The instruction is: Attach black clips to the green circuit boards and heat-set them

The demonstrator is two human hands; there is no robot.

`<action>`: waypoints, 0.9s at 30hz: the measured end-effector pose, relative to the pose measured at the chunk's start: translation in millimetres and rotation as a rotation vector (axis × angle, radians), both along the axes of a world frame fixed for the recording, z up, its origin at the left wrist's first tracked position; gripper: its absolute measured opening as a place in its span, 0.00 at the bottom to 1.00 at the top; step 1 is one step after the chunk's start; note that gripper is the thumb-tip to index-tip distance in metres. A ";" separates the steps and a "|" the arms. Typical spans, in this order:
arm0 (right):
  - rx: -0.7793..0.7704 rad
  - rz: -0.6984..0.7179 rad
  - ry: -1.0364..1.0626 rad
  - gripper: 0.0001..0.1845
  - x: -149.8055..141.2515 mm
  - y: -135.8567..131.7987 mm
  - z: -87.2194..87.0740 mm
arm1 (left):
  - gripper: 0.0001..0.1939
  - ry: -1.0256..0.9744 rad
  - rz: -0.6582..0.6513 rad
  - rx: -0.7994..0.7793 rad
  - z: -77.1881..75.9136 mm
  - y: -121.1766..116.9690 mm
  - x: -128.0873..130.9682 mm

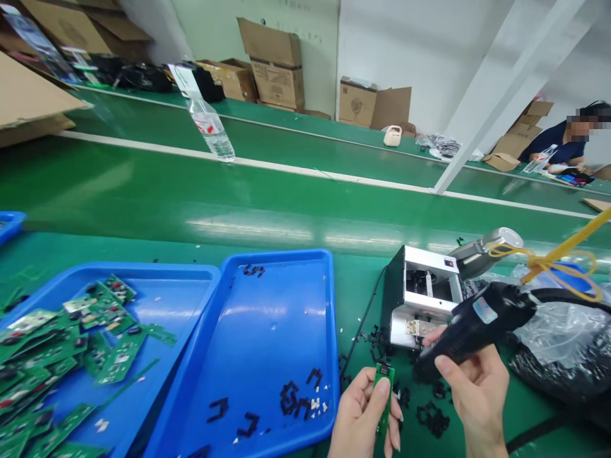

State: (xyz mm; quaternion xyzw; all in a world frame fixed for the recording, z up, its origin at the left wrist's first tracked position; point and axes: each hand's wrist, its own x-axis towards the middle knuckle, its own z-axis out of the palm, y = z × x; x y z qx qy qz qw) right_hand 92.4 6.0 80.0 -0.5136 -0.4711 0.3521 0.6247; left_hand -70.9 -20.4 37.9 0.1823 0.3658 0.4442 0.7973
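Green board (384, 418) pinched by left hand (359, 412), black tool (470, 334) gripped by right hand (480, 385); work seems midway, piled boards (52, 367) possibly finished, unclear.

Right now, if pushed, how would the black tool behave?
If released, the black tool could swing from the yellow cord apparently tied at its end. Its thick body suggests some weight; its smooth casing might slip in the right hand.

A clear water bottle (212, 130) stands far left. Open cardboard boxes (279, 83) line the far wall (401, 44). A cream plastic container (393, 136) sits far right of centre. Right: white post (508, 89); far right: co-worker (556, 137), dark top.
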 end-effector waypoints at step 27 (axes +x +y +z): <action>0.303 -0.173 -0.231 0.20 -20.3 36.3 33.7 | 0.23 0.136 0.050 0.117 -12.0 16.9 61.4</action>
